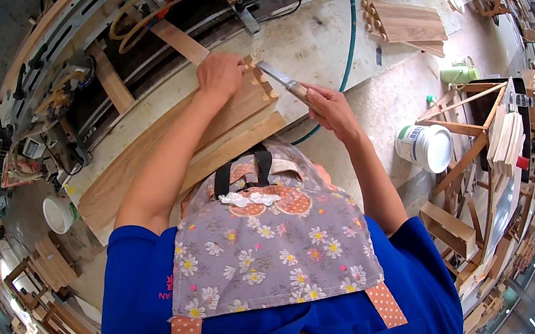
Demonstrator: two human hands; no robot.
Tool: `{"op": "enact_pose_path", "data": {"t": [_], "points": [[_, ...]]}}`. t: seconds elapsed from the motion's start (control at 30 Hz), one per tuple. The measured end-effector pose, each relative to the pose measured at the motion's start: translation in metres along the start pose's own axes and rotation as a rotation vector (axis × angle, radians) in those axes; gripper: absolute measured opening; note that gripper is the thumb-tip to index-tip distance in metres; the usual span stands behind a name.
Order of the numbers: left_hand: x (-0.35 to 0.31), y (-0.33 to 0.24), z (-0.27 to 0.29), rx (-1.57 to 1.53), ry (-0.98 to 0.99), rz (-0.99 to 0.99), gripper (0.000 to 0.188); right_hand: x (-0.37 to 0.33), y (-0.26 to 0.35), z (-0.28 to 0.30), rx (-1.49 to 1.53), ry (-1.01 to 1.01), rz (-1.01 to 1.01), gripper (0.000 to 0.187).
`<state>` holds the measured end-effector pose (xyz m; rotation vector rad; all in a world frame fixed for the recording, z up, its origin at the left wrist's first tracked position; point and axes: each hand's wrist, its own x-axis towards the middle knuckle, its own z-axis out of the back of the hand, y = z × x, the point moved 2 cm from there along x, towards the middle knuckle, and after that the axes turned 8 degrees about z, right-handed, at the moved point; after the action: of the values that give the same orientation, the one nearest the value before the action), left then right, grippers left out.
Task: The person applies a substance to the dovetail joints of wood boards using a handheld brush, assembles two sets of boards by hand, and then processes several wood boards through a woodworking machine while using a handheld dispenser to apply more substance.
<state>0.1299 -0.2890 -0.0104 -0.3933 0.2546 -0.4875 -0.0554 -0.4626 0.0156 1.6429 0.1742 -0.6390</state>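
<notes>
One pale counter [313, 32] carries long wooden boards [235, 111], likely stiff and fairly heavy, best steadied near their ends; there the left hand [221, 77] bends palm-down, fingers curled, their hold unclear. The raised right hand's [335, 112] fingers grasp a flat-bladed tool [286, 82], probably light and rigid, by its handle.

Boards [232, 113] matt wood w/ vis. grain — tool blade [276, 74] shiny metal, apron [274, 256] matt cloth.

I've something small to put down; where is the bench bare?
The pale bench is bare between the wooden-handled blade and the teal hose; a narrower strip separates hose from stacked boards. It is crowded at the left hand, where planks lie.
</notes>
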Motion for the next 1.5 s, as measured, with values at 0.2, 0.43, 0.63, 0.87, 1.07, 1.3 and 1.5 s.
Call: {"op": "enact_pose_path", "data": {"t": [0.2, 0.43, 0.63, 0.87, 1.07, 1.3, 1.5], "points": [[0.014, -0.002, -0.006, 0.13, -0.068, -0.327, 0.008, 0.002, -0.001, -0.001, -0.134, -0.057, 0.079, 0.039], [-0.001, 0.0, -0.004, 0.069, -0.272, -0.27, 0.004, 0.005, -0.008, -0.008, -0.293, -0.093, 0.163, 0.038], [-0.064, 0.012, 0.011, 0.043, -0.282, -0.134, 0.059, -0.008, -0.018, -0.032, -0.281, -0.205, 0.167, 0.037], [-0.093, 0.022, -0.002, 0.147, -0.196, -0.197, 0.102, 0.002, -0.03, -0.054, -0.208, -0.282, 0.228, 0.036], [-0.102, 0.04, -0.004, 0.172, -0.267, -0.145, 0.104, -0.01, -0.029, -0.044, -0.262, -0.276, 0.212, 0.036], [-0.102, 0.046, 0.001, 0.132, -0.242, -0.118, 0.106, 0.005, -0.023, -0.048, -0.315, -0.254, 0.239, 0.036], [-0.105, 0.047, 0.004, 0.114, -0.228, -0.149, 0.103, -0.009, -0.027, -0.039, -0.275, -0.217, 0.232, 0.036]]}}
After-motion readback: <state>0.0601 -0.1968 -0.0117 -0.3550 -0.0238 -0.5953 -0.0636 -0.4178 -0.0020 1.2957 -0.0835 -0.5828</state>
